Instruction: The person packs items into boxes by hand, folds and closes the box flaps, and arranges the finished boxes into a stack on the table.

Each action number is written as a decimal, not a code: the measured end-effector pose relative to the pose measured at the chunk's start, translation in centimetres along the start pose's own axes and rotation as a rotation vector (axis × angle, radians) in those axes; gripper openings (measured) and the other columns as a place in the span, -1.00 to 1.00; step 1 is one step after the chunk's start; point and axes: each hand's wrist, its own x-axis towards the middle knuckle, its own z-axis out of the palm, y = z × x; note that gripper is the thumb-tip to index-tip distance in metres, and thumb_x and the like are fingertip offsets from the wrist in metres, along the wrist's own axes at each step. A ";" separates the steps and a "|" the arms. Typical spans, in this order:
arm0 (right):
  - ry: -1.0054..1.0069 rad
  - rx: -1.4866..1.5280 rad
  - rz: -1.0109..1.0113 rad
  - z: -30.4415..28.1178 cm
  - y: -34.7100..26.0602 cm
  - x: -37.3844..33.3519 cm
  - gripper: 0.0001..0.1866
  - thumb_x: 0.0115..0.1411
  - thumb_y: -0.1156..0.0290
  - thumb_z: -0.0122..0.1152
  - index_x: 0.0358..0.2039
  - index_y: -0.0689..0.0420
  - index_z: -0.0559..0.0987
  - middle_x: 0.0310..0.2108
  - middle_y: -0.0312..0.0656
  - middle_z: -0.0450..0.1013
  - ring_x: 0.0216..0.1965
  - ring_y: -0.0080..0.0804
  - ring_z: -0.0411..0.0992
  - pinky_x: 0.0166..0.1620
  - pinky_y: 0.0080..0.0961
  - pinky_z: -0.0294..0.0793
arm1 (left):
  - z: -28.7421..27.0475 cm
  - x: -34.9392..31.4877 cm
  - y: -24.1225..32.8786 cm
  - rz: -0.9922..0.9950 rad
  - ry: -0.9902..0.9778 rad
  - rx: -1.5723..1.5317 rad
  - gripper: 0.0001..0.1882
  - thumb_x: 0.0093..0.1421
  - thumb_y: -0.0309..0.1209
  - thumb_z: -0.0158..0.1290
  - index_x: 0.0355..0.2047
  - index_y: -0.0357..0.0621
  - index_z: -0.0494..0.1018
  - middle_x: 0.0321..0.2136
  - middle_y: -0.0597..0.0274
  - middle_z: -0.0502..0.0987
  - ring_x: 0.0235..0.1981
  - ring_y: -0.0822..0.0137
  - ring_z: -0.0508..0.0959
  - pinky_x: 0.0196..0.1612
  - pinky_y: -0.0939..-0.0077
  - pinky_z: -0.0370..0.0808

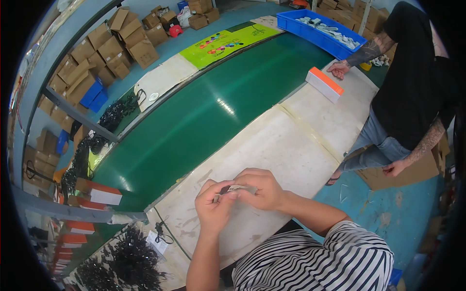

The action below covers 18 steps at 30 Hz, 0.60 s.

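Observation:
Both my hands meet over the pale worktable (286, 145) near its front edge. My left hand (213, 206) and my right hand (259, 190) pinch a small flat greyish piece (236, 189) between thumbs and fingers. Most of the piece is hidden by my fingers, so its kind is unclear. My striped sleeve (320, 257) fills the lower right.
A green conveyor belt (204, 116) runs beside the table. A white box with an orange top (324, 84) lies farther along it, near another person's hand (339, 69). A blue bin of white parts (323, 30) sits beyond. Black cable bundles (131, 259) and orange-white boxes (99, 193) lie at left.

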 end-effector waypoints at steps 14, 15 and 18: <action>-0.135 -0.028 -0.359 -2.1 -0.5 0.7 -0.83 0.13 0.52 0.36 -0.26 0.30 0.66 -0.41 -0.12 0.58 -0.48 -0.16 0.48 -0.32 -0.26 0.46 | -1.7 0.4 2.3 0.174 -0.256 0.080 -0.58 -0.02 -0.53 0.48 -0.09 -0.17 0.75 -0.46 0.36 0.50 -0.46 0.51 0.46 -0.39 0.62 0.37; -0.091 -0.031 -0.374 -2.1 -0.7 0.9 -0.85 0.10 0.54 0.34 -0.29 0.30 0.66 -0.44 -0.13 0.57 -0.50 -0.18 0.47 -0.33 -0.28 0.45 | -1.5 0.6 2.6 0.180 -0.254 0.105 -0.59 -0.01 -0.52 0.47 -0.08 -0.18 0.75 -0.47 0.36 0.50 -0.46 0.51 0.46 -0.39 0.62 0.37; -0.050 -0.022 -0.388 -2.4 -1.0 0.9 -0.86 0.08 0.57 0.26 -0.31 0.30 0.65 -0.46 -0.10 0.54 -0.52 -0.16 0.45 -0.35 -0.26 0.44 | -0.8 0.7 3.0 0.261 -0.248 0.143 -0.53 0.00 -0.60 0.44 -0.01 -0.12 0.73 -0.46 0.35 0.51 -0.49 0.53 0.49 -0.41 0.64 0.43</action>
